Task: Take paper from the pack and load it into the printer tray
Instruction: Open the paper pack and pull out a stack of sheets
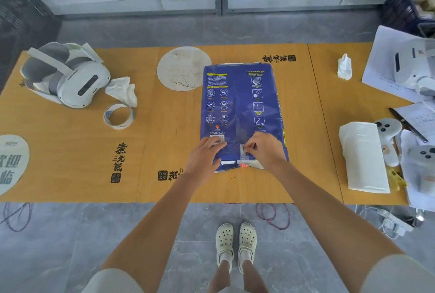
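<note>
Paper pack (243, 114) lies under both hands: left hand (204, 156) flat, right hand (264, 149) pinching its tape (243, 152).

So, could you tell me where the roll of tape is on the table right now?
The roll of tape lies on the left side of the table, just in front of the white headset and a crumpled tissue.

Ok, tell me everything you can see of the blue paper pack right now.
The blue paper pack lies flat, lengthwise away from the person, mid-table on the orange sheet. Its glossy wrapper shows white icons, yellow-headed text and a barcode. The near end is torn, white showing through. The left hand rests flat over the barcode; the right hand pinches a small tape strip at the seam. Its far left corner touches a white disc.
</note>
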Demonstrator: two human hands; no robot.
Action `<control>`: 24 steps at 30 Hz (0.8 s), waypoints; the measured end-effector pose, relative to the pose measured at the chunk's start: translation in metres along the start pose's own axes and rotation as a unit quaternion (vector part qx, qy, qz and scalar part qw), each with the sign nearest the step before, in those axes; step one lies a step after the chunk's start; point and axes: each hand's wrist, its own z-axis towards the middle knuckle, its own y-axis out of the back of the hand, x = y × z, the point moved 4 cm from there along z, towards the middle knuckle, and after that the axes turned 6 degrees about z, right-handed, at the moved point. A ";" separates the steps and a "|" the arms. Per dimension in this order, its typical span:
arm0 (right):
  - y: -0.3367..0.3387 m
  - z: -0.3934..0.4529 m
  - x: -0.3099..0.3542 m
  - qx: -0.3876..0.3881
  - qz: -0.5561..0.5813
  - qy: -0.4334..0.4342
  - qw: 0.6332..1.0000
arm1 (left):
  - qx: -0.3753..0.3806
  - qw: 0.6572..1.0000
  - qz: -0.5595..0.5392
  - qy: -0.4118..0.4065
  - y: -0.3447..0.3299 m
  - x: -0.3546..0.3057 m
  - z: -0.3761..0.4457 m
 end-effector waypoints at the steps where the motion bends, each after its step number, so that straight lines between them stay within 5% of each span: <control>1: 0.000 0.000 0.000 -0.001 -0.001 0.002 1.000 | -0.001 1.000 -0.003 0.000 0.000 0.000 0.000; 18: 0.001 -0.029 -0.006 0.035 0.046 0.032 0.998 | 0.017 0.999 -0.023 0.032 0.000 -0.006 -0.004; 24: -0.017 -0.055 -0.008 0.128 -0.024 0.045 0.990 | 0.018 0.998 -0.030 0.043 -0.003 -0.009 -0.007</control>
